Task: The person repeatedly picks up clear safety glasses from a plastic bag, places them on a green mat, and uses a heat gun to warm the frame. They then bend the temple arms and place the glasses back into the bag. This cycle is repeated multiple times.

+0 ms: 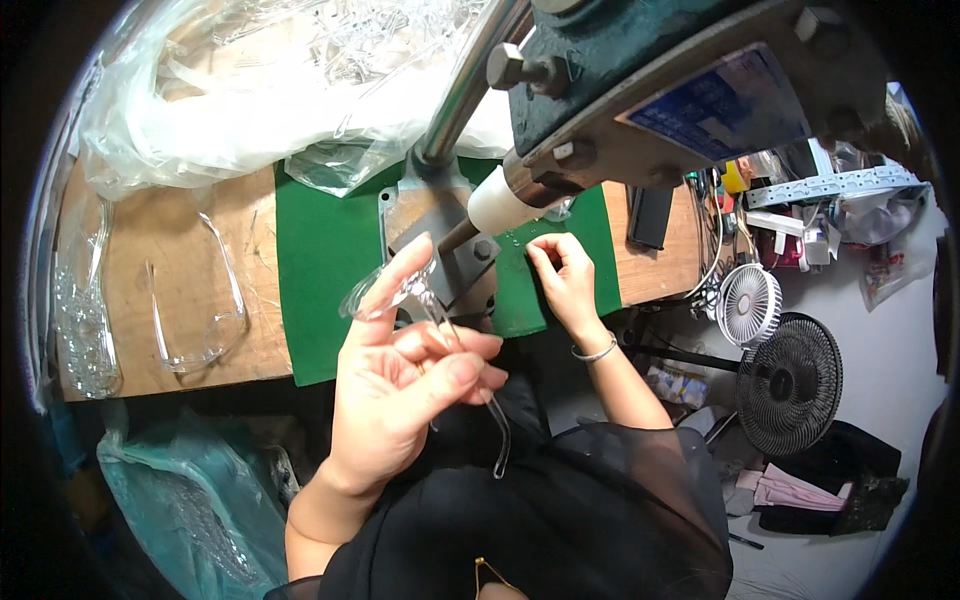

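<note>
In front of the bench press, my left hand (pixel 400 385) grips a pair of clear eyeglass frames (pixel 418 286) between thumb and fingers. Its index finger points up along the front of the frame, and one temple arm hangs down below the hand. Just beyond them are the metal press tip (pixel 458 238) and its white collar (pixel 494 204), above a steel block (pixel 466 268). My right hand (pixel 568 282) rests on the green mat (pixel 330 270), right of the press base. Thumb and index finger are pinched together near tiny clear bits; whatever they hold is too small to make out.
The press head (pixel 660 90) overhangs the upper right. More clear glasses (pixel 200 355) lie on the wooden bench at left, beside a plastic-wrapped stack (pixel 85 320). A large plastic bag (pixel 240 125) of clear frames fills the back. A black phone (pixel 648 217) and fans (pixel 790 380) are at right.
</note>
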### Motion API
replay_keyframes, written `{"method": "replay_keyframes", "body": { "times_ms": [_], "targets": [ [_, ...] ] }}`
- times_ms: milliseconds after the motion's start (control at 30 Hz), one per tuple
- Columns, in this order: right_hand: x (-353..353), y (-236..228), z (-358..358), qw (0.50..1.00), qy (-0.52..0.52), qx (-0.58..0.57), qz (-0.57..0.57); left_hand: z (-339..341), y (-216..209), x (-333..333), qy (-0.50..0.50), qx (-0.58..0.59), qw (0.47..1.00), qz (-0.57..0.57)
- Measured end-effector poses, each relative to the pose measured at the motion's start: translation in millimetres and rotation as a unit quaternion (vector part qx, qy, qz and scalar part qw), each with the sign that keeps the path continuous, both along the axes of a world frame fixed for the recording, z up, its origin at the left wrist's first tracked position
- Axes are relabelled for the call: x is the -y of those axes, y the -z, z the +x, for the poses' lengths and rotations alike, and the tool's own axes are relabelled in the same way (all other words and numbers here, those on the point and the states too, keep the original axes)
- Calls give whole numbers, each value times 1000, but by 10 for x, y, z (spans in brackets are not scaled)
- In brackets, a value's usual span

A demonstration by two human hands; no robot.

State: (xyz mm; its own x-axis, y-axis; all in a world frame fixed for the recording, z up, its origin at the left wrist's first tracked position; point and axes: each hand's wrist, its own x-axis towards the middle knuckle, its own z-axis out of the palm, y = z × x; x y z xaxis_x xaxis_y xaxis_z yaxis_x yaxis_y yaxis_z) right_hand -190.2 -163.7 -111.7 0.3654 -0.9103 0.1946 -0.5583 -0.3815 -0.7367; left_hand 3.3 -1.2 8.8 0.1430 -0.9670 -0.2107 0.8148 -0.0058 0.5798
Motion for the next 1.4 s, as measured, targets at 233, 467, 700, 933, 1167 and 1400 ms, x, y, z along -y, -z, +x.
{"method": "replay_keyframes", "body": {
  "times_ms": [233,467,700,933,1167,1400],
  "targets": [
    [130,33,21,991,-67,-92,-64,-71,-8,14,27,31,999,24],
    [-295,-1081,306,972,-183,102,107,-94,-7,40,61,1,997,48],
    [-464,-1357,554,919,-341,132,150,-36,13,-15,103,-23,994,-8],
    [-429,-1343,540,900,-371,157,166,-37,42,-45,126,-49,991,-22],
    [-431,-1355,515,866,-361,206,278,-85,65,-31,114,44,992,-21],
    [-430,-1363,512,876,-346,222,252,-67,23,0,115,10,993,-7]
  ]
}}
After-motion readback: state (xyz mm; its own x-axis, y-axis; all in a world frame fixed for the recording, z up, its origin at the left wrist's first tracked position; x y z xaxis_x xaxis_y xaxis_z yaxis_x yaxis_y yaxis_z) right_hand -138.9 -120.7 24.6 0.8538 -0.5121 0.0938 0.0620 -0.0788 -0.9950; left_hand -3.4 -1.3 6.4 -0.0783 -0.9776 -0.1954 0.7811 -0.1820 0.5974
